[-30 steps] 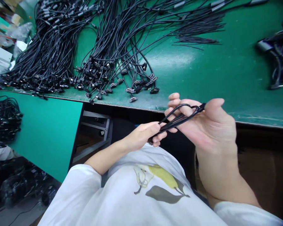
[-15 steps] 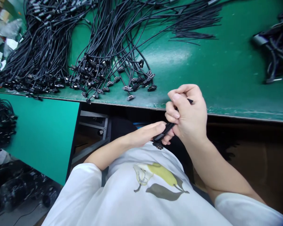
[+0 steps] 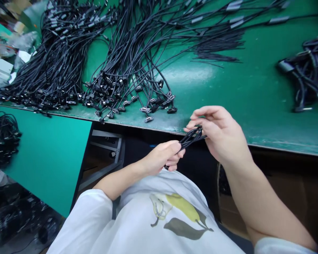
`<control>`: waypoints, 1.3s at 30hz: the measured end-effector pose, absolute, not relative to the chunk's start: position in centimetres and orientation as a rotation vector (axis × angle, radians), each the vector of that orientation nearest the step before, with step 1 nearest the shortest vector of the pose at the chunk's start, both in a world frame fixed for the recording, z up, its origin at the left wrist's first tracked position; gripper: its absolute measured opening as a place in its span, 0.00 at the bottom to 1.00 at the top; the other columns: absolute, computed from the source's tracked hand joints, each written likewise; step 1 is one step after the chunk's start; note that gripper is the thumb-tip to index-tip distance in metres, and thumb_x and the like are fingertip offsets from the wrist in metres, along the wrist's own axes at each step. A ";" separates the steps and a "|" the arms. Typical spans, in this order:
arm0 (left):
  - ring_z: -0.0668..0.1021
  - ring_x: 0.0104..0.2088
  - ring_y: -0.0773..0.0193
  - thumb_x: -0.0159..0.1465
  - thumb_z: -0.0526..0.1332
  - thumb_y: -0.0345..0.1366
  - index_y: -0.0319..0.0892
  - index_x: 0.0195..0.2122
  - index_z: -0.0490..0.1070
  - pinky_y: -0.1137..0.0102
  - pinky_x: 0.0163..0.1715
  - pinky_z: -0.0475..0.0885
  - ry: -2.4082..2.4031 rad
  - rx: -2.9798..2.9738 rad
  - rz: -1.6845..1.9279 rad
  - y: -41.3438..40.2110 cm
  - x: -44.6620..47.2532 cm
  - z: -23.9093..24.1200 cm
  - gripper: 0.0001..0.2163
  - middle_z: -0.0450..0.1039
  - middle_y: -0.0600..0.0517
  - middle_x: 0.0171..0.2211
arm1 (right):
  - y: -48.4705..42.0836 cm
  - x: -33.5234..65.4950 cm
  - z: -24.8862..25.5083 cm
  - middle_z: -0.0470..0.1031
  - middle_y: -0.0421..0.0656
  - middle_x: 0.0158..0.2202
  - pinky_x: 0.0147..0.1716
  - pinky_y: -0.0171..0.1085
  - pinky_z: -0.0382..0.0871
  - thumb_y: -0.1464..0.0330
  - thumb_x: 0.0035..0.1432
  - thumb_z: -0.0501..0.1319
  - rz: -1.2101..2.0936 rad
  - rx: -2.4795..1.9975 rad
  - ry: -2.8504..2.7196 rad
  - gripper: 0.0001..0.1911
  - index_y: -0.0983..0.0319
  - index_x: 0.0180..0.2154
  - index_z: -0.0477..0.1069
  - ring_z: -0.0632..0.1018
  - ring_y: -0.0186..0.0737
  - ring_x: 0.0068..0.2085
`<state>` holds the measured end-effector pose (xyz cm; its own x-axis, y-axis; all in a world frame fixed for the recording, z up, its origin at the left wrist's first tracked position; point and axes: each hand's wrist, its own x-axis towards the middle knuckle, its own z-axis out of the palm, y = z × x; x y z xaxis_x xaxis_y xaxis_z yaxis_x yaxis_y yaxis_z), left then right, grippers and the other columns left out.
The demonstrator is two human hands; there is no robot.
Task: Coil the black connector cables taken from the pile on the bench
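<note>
Above my lap, my left hand point(image 3: 166, 155) is closed around a folded bundle of black cable point(image 3: 191, 138). The loops of the cable stick out past its thumb, up and to the right. Below its fingers a small dark end of the bundle shows, partly hidden. My right hand point(image 3: 219, 132) is at the looped end with its fingers curled and the thumb bent in against the cable; its grip looks loose, and part of the contact is hidden behind the hand.
Many black cables with connector ends point(image 3: 145, 110) lie across the green table point(image 3: 257, 88). A denser pile of cables point(image 3: 60, 67) is at the left. Coiled cables point(image 3: 311, 70) lie at the right. A lower green table point(image 3: 47, 151) holds more cables point(image 3: 2, 141).
My right hand has loosened from a tight grip and moved slightly right, exposing the cable loops. My left hand has shifted a little left and now covers most of the connector end. The view has tilted slightly.
</note>
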<state>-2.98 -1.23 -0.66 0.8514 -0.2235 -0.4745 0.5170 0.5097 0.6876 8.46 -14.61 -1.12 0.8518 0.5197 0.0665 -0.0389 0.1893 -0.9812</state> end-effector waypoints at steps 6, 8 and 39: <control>0.59 0.17 0.74 0.66 0.51 0.54 0.42 0.32 0.62 0.75 0.19 0.61 0.277 1.394 -0.371 -0.3 -2.1 -0.4 0.19 0.53 0.62 0.19 | -16.9 9.1 0.4 0.71 0.51 0.53 0.60 0.56 0.59 0.59 0.65 0.58 -0.435 -1.998 -1.535 0.20 0.60 0.56 0.67 0.72 0.51 0.54; 0.63 0.18 0.73 0.69 0.47 0.50 0.42 0.33 0.62 0.74 0.20 0.60 0.219 1.591 -0.419 0.2 -2.0 -0.1 0.17 0.57 0.60 0.21 | -17.0 9.0 0.6 0.75 0.51 0.41 0.54 0.53 0.63 0.60 0.68 0.55 -0.442 -2.080 -1.830 0.17 0.65 0.49 0.70 0.75 0.47 0.44; 0.55 0.17 0.76 0.63 0.57 0.56 0.41 0.32 0.60 0.77 0.19 0.62 0.312 1.110 -0.190 1.2 -0.1 -1.0 0.20 0.48 0.64 0.19 | -15.5 25.4 -1.0 0.73 0.45 0.33 0.31 0.39 0.59 0.61 0.59 0.58 0.020 -2.653 -0.771 0.09 0.61 0.33 0.70 0.72 0.42 0.33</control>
<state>-0.13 1.18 -1.03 0.9406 0.0044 -0.3395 0.3038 0.4352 0.8475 25.44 -15.51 -1.02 0.8498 0.5194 0.0895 0.5140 -0.7791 -0.3589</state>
